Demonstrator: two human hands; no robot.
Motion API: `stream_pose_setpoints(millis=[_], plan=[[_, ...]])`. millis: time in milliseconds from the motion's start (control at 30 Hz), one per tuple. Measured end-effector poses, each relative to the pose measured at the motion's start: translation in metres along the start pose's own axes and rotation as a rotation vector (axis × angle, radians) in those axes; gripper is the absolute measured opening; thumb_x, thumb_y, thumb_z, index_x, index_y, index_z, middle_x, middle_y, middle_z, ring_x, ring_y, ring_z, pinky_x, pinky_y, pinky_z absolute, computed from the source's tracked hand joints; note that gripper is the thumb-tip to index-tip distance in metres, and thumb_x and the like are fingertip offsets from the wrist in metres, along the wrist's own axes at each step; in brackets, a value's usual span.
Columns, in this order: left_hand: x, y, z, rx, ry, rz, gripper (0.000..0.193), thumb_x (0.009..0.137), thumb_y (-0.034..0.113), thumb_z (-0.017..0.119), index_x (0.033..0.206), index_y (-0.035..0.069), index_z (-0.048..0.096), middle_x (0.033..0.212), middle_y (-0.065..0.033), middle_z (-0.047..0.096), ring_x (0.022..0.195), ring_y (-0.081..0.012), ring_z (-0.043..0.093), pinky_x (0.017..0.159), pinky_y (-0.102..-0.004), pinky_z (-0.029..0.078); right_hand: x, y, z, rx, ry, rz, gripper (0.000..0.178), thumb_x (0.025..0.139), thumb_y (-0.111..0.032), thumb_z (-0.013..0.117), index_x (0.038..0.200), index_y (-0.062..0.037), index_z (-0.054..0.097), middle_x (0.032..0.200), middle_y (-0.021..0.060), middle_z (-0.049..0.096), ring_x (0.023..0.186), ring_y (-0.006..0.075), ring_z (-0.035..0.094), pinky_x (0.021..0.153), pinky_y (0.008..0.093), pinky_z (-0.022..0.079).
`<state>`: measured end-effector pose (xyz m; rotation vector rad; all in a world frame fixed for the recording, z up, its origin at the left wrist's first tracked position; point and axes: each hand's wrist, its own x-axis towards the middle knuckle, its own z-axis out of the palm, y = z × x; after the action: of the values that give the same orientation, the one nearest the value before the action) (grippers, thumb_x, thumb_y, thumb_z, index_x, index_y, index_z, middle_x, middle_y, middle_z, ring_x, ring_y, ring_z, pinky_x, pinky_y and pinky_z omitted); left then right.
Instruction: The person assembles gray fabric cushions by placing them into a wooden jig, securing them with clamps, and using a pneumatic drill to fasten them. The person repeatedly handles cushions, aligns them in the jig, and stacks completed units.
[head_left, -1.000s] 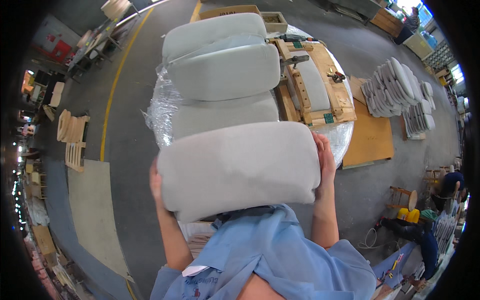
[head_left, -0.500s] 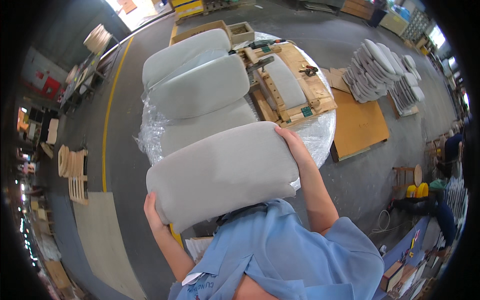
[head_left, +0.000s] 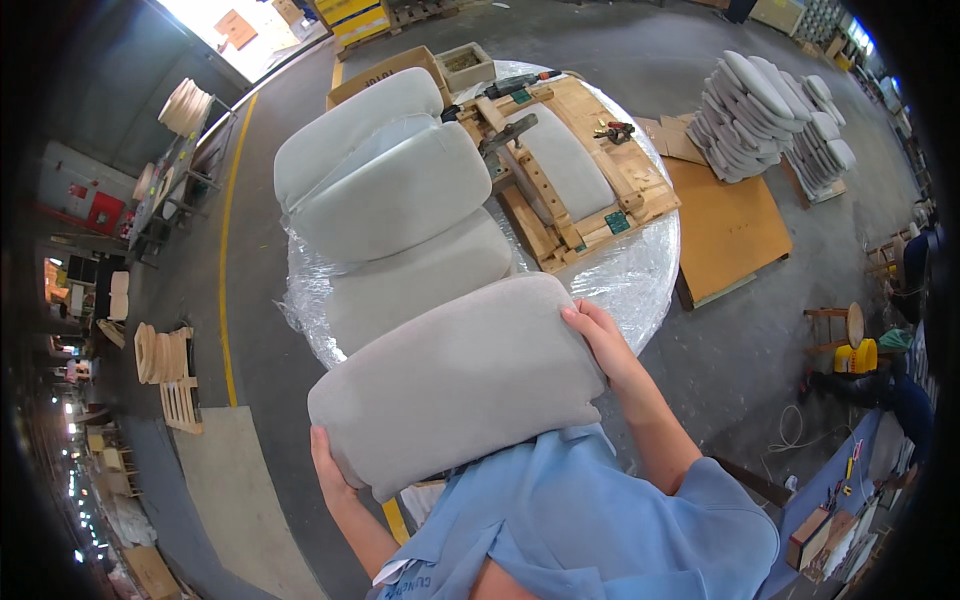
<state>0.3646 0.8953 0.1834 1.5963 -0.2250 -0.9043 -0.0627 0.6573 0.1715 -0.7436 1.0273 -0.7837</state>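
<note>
Between my two hands is a grey upholstered cushion [head_left: 455,385], held in front of my body near the table's close edge. My left hand [head_left: 330,458] grips its lower left end, and my right hand [head_left: 602,338] clasps its right end near the upper corner; the fingers behind it are hidden. Beyond it, several similar grey cushions [head_left: 400,190] lie overlapped on a round table wrapped in clear plastic film [head_left: 640,295]. To their right a wooden jig [head_left: 545,185] frames another grey pad [head_left: 562,150].
A power tool [head_left: 510,87] and a small red-and-black tool [head_left: 615,131] lie on the jig. Behind stand a cardboard box [head_left: 395,72] and a tray [head_left: 465,68]. Right of the table, stacked cushions [head_left: 745,120] stand near an orange-brown board [head_left: 730,235]. A yellow line [head_left: 227,250] marks the floor at left.
The cushion in my hands has come slightly lower and to the right in view, with both hands still on it. The view itself has shifted a little.
</note>
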Motion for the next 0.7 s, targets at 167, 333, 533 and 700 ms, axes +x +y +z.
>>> stream_pose_setpoints(millis=[167, 333, 533, 700], plan=[[0.001, 0.011, 0.004, -0.022, -0.076, 0.079, 0.057, 0.111, 0.043, 0.059, 0.15, 0.001, 0.054, 0.143, -0.0151, 0.064, 0.127, -0.0288, 0.065, 0.105, -0.0431, 0.055, -0.004, -0.031, 0.013, -0.056, 0.031, -0.004, 0.033, 0.101, -0.035, 0.077, 0.111, -0.0058, 0.066, 0.104, 0.0023, 0.069, 0.098, 0.0094, 0.064, 0.087, 0.0254, 0.05], [-0.004, -0.009, 0.008, -0.147, -0.038, 0.018, 0.052, 0.112, 0.038, 0.06, 0.148, 0.0, 0.055, 0.14, -0.0134, 0.065, 0.123, -0.0267, 0.066, 0.105, -0.0388, 0.053, -0.008, -0.04, 0.006, 0.002, 0.016, -0.063, 0.031, 0.1, -0.03, 0.079, 0.114, -0.0046, 0.067, 0.106, 0.004, 0.07, 0.097, 0.0101, 0.064, 0.089, 0.0261, 0.051], [0.013, -0.007, 0.006, 0.121, 0.006, 0.048, 0.05, 0.11, 0.034, 0.064, 0.147, 0.002, 0.057, 0.142, -0.0127, 0.064, 0.127, -0.0221, 0.062, 0.108, -0.0365, 0.051, 0.021, -0.033, -0.013, -0.27, 0.043, -0.136, 0.043, 0.1, -0.031, 0.079, 0.127, -0.0017, 0.064, 0.117, 0.0099, 0.071, 0.103, 0.0155, 0.066, 0.092, 0.0309, 0.052], [0.001, 0.036, 0.073, 0.702, 0.194, 0.42, 0.052, 0.107, 0.037, 0.067, 0.148, 0.006, 0.06, 0.149, -0.0168, 0.061, 0.139, -0.0296, 0.056, 0.114, -0.0418, 0.046, 0.092, -0.079, 0.018, -0.514, 0.063, -0.508, 0.059, 0.097, -0.033, 0.082, 0.14, 0.0, 0.059, 0.137, 0.0136, 0.065, 0.125, 0.0251, 0.061, 0.101, 0.0387, 0.052]])
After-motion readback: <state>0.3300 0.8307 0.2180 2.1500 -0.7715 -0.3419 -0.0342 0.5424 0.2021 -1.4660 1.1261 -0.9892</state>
